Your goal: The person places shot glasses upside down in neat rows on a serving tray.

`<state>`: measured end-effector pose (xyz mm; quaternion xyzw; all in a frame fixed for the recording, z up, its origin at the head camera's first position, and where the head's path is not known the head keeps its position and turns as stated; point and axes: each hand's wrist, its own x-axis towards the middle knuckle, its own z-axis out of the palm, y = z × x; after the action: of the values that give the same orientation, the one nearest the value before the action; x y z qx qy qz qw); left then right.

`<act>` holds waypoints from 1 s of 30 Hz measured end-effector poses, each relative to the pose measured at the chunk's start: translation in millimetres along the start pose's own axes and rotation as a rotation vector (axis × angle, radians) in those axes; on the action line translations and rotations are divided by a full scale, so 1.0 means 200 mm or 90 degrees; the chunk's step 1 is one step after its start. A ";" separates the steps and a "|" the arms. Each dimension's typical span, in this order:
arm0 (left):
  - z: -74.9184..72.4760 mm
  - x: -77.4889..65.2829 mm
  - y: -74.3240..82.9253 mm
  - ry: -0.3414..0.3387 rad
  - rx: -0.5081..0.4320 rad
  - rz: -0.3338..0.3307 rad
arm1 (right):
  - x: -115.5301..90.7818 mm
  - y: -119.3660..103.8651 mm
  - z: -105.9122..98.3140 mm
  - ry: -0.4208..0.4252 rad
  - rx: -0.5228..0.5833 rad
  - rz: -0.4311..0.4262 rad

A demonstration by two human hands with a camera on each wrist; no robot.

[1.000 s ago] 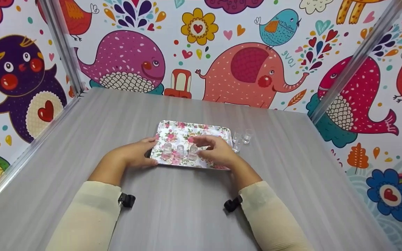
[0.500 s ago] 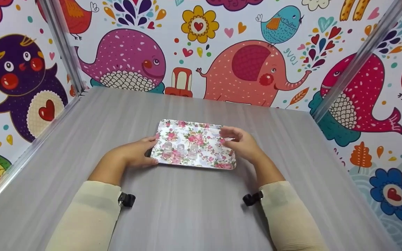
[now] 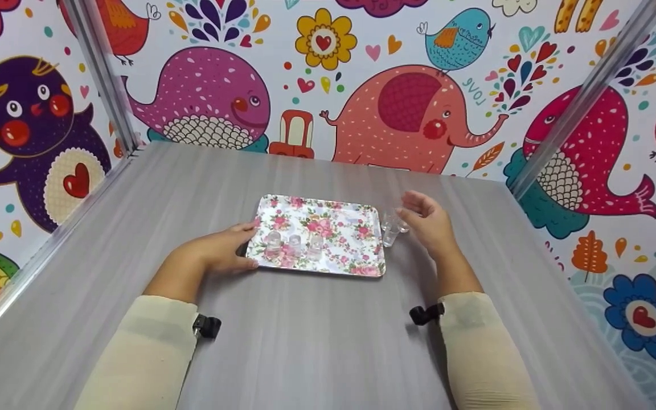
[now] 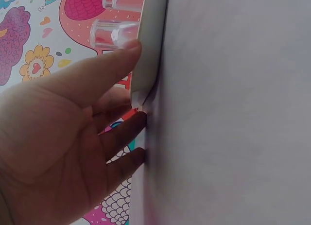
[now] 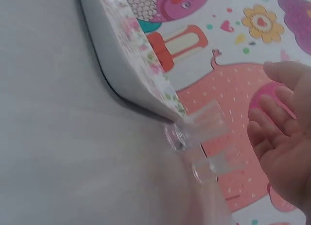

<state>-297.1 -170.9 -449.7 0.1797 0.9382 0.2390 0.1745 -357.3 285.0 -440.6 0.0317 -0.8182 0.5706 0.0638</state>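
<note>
A white tray with pink flowers [image 3: 336, 259] lies on the table. My left hand [image 3: 222, 249] holds its left end, thumb at the near corner and fingers along the side; in the left wrist view the thumb [image 4: 114, 64] presses on the rim. Three small clear shot glasses stand in a row on the tray's near left part, among them a middle glass [image 3: 295, 246]. Just right of the tray, more clear glasses [image 3: 389, 234] stand on the table. My right hand [image 3: 431, 225] hovers over and beside them, fingers loosely bent, nothing held. In the right wrist view, two glasses [image 5: 201, 128] show, apart from the hand.
The grey wood-grain table [image 3: 305, 341] runs back to walls printed with cartoon animals [image 3: 402, 125]. Metal posts [image 3: 106, 80] rise at the back corners. A black wrist camera [image 3: 207, 327] sits on each cuff.
My right hand has moved right, from beside the rightmost glass on the tray, across the tray's right edge, to the glasses on the table. The left hand and tray have stayed put.
</note>
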 end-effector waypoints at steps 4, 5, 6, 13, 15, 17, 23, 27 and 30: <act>0.00 0.00 0.00 0.003 0.003 0.003 | 0.02 0.04 -0.05 0.033 0.018 0.026; 0.00 0.00 0.00 0.004 0.004 0.003 | 0.02 0.06 -0.06 0.036 0.021 0.032; 0.00 0.00 0.00 0.004 0.004 0.003 | 0.03 0.07 -0.06 0.039 0.024 0.037; 0.00 0.00 -0.01 -0.003 -0.008 -0.002 | 0.07 0.16 -0.07 0.023 0.017 0.077; 0.00 0.00 0.00 -0.003 -0.009 -0.005 | 0.08 0.19 -0.07 0.013 0.001 0.109; 0.00 0.01 0.00 -0.003 -0.010 -0.004 | 0.09 0.22 -0.07 0.004 -0.019 0.134; 0.00 0.00 0.01 -0.002 -0.011 -0.001 | 0.10 0.28 -0.06 -0.011 -0.048 0.129; 0.00 0.00 0.01 -0.003 -0.013 -0.001 | 0.09 0.30 -0.04 -0.006 -0.081 0.109; -0.01 0.00 0.01 -0.004 -0.010 -0.004 | 0.09 0.31 -0.04 0.006 -0.101 0.103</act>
<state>-297.1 -170.1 -447.9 0.1762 0.9362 0.2455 0.1795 -382.6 313.4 -492.2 -0.0422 -0.8605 0.5071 0.0236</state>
